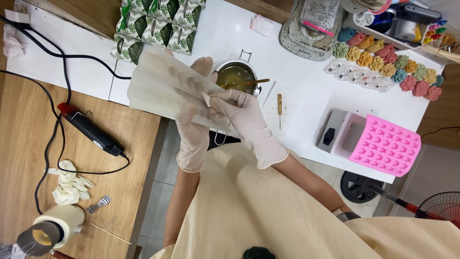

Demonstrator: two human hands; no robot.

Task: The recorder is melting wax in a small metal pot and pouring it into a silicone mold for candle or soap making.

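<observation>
A translucent, milky sheet mould (163, 86), flexible and ribbed along its length, is held above the edge of the white table (306, 100) by two hands in thin, cream latex gloves. The left hand (194, 129) is placed beneath the sheet, its fingers curled up around the near edge and visible as dark shapes through the material. The right hand (244, 122) is closed in a pinch on a small white tab (207, 99) at the sheet's near edge, thumb and forefinger pressed together. Just behind the hands, a small steel pot (237, 76) with a wire handle is seen on the table, filled with yellowish liquid in which a wooden stick is resting. A thin wooden-handled awl (280, 108) lies right of the pot. Further right, a pink silicone mould (385, 144) with rows of small cavities rests on a grey device. A black heat tool (91, 129) with cable lies on the wooden bench at left.
</observation>
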